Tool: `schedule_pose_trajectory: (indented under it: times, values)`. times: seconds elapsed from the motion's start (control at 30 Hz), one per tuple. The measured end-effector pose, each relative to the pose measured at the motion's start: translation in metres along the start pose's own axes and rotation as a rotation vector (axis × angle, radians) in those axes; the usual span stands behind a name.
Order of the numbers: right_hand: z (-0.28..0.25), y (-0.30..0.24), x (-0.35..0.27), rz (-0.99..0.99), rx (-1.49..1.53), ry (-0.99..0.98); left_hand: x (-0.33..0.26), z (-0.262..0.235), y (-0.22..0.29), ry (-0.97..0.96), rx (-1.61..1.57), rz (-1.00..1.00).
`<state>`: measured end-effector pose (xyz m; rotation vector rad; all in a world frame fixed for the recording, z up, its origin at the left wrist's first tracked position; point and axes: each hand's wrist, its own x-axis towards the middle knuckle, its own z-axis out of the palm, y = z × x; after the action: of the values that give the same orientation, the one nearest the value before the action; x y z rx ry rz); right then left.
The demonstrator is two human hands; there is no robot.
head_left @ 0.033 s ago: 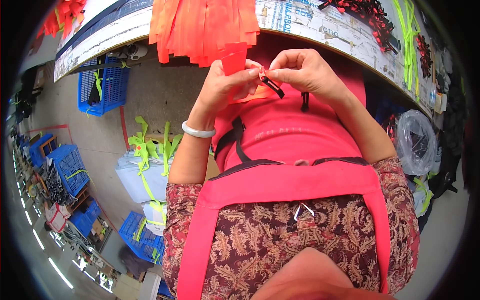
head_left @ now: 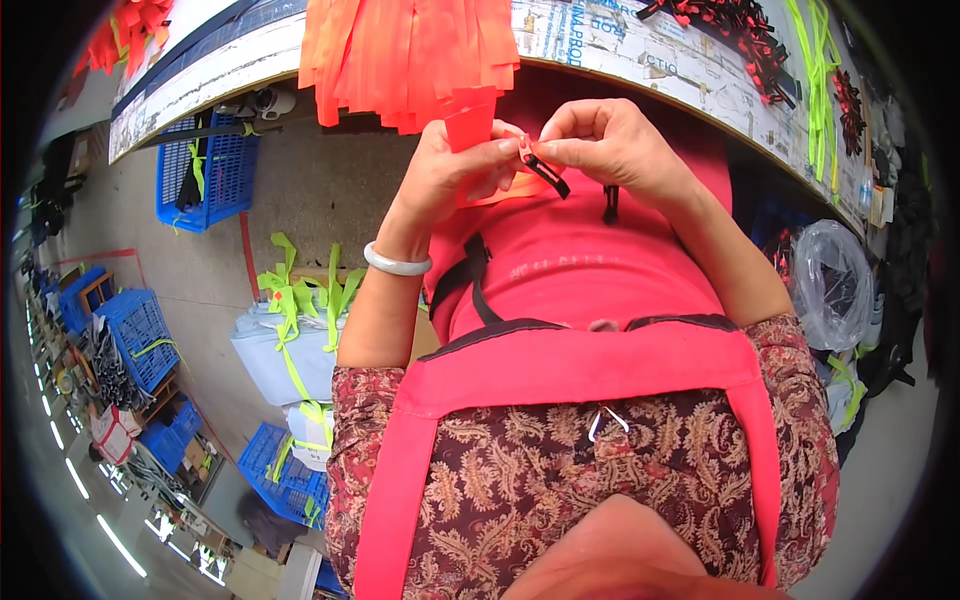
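My left hand (head_left: pixel 448 172) is closed on a bright orange-red fabric strip (head_left: pixel 469 124), whose folded end stands up above the fingers. Between its thumb and fingertips is a small black piece with a red end (head_left: pixel 550 178), pointing down to the right. The right hand (head_left: pixel 612 148) pinches at the red end of that piece, thumb against forefinger; its other fingers are curled. Both hands meet above my pink-red apron (head_left: pixel 590 255), just in front of the table edge. A thick bundle of orange strips (head_left: pixel 405 65) hangs over that edge, beyond my left hand.
On the white-topped table (head_left: pixel 590 35) lie heaps of small black-and-red pieces (head_left: pixel 745 50) and yellow-green strips (head_left: pixel 818 85). Blue crates (head_left: pixel 205 180) and a pale wrapped bundle (head_left: pixel 285 350) stand on the floor at left. A clear plastic bag (head_left: pixel 832 285) is at right.
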<state>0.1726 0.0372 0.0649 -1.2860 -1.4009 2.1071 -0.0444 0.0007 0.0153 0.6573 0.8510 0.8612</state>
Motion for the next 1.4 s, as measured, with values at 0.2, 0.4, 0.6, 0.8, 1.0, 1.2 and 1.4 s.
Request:
schedule_pose_trajectory:
  times: [0.2, 0.4, 0.6, 0.8, 1.0, 1.2, 1.4]
  values:
    - [0.002, 0.002, 0.001, -0.016, -0.058, -0.028, 0.000, -0.001, -0.002, -0.038, 0.049, -0.003]
    - [0.003, 0.011, 0.003, -0.106, 0.052, 0.050, 0.002, -0.002, -0.001, -0.030, 0.036, -0.004]
    - [-0.003, 0.013, 0.009, -0.034, 0.051, -0.112, 0.003, -0.007, -0.003, -0.102, -0.015, -0.001]
    - [0.001, 0.013, 0.011, -0.098, 0.006, 0.021, 0.002, -0.001, -0.001, -0.008, -0.045, 0.007]
    - [0.005, 0.020, 0.010, -0.254, -0.007, 0.128, -0.001, 0.005, -0.010, 0.042, 0.076, 0.101]
    - [0.015, 0.019, 0.003, -0.532, -0.276, 0.213, -0.004, 0.015, -0.016, 0.071, 0.156, 0.283]
    - [0.024, 0.011, 0.001, -0.763, -0.488, 0.280, -0.006, 0.019, -0.013, 0.084, 0.207, 0.385]
